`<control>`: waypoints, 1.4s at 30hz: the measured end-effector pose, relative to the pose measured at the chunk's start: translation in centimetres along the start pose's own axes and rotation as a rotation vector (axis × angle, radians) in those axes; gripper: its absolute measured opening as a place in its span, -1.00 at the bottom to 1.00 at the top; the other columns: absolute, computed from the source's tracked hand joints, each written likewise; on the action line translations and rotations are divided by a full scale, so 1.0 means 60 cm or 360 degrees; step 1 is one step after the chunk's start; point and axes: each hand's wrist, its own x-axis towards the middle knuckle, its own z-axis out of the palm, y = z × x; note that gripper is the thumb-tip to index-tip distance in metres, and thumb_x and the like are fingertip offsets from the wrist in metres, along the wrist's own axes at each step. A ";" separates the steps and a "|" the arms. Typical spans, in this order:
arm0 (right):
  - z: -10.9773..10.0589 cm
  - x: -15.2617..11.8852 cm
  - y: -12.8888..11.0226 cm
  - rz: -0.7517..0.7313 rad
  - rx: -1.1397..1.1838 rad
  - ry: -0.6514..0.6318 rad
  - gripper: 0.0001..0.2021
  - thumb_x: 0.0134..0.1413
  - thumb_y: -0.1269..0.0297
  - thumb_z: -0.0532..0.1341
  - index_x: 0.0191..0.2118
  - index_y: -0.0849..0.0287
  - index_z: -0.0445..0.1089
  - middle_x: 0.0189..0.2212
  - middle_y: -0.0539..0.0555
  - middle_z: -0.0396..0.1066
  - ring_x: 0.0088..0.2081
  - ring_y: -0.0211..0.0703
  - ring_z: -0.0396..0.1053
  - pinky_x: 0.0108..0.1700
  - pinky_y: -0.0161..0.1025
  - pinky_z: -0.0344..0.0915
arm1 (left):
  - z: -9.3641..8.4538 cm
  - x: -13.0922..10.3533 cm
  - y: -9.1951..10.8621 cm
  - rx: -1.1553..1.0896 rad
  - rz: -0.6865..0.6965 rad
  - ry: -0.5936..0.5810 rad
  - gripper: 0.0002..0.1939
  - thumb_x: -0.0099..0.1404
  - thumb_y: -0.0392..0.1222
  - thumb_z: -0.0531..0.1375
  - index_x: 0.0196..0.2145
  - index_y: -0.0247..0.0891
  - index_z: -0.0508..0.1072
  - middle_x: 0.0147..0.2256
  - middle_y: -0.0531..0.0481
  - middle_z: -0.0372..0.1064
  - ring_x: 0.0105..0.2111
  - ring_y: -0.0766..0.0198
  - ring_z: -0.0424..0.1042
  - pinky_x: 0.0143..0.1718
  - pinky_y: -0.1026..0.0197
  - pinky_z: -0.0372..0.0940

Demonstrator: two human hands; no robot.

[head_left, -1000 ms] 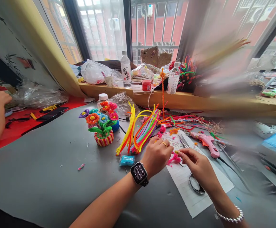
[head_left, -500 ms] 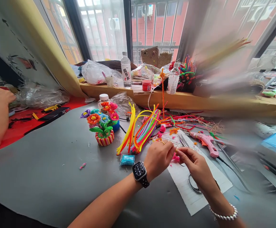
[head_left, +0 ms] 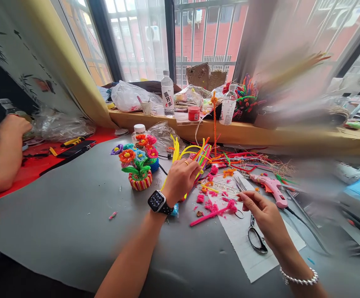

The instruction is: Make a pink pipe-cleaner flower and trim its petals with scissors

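My left hand, with a watch on its wrist, is over the bundle of coloured pipe cleaners; its fingers are bent toward the strands, and what they touch is hidden. Over the white paper, my right hand pinches with thumb and fingers at something too small to make out. Beneath and beside it lie black-handled scissors. A pink pipe cleaner with fuzzy pink pieces lies between my hands. The pot of pipe-cleaner flowers stands left of my left hand.
A pink glue gun with its cord lies right of the paper. Bottles and a red jar stand on the sill. At the far left, another person's arm is over a red surface.
My left hand has moved left, away from my right hand, onto the pipe-cleaner bundle. My right hand has shifted slightly right and down. The view has shifted a little.
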 end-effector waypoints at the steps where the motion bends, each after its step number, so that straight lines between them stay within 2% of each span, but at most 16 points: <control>1: 0.000 0.000 0.000 0.0006 -0.0001 -0.0005 -0.68 -0.06 0.03 0.12 -0.37 0.21 0.37 -0.47 0.05 0.37 -0.47 -0.23 0.28 -0.41 -0.33 0.25 | -0.001 0.000 -0.003 0.0022 -0.0005 -0.0007 -0.77 0.27 -0.21 -0.07 -0.44 -0.28 0.32 -0.43 -0.02 0.34 -0.40 0.28 0.28 -0.32 0.23 0.13; 11: 0.001 -0.002 -0.004 -0.0027 -0.0088 -0.0040 -0.71 -0.05 0.06 0.10 -0.38 0.19 0.37 -0.52 0.03 0.34 -0.50 -0.24 0.26 -0.47 -0.35 0.24 | -0.002 -0.001 0.001 0.0129 0.0018 -0.0076 -0.75 0.28 -0.16 -0.06 -0.42 -0.28 0.34 -0.40 -0.02 0.31 -0.39 0.29 0.25 -0.31 0.23 0.13; 29: 0.004 -0.007 -0.015 0.0003 -0.0078 -0.0085 -0.74 -0.05 0.07 0.11 -0.39 0.18 0.36 -0.49 0.04 0.37 -0.47 -0.21 0.30 -0.41 -0.34 0.25 | 0.002 -0.002 -0.005 0.0171 -0.0029 -0.0131 -0.77 0.27 -0.17 -0.04 -0.42 -0.29 0.34 -0.39 -0.04 0.32 -0.36 0.27 0.27 -0.29 0.22 0.14; 42: 0.008 -0.009 -0.013 -0.0027 -0.0169 -0.0141 -0.73 -0.02 0.08 0.09 -0.38 0.19 0.35 -0.44 0.04 0.37 -0.45 -0.23 0.30 -0.38 -0.35 0.25 | 0.005 -0.003 -0.002 0.0234 -0.0014 -0.0258 -0.77 0.26 -0.18 -0.05 -0.44 -0.28 0.31 -0.41 -0.02 0.32 -0.37 0.25 0.29 -0.30 0.19 0.13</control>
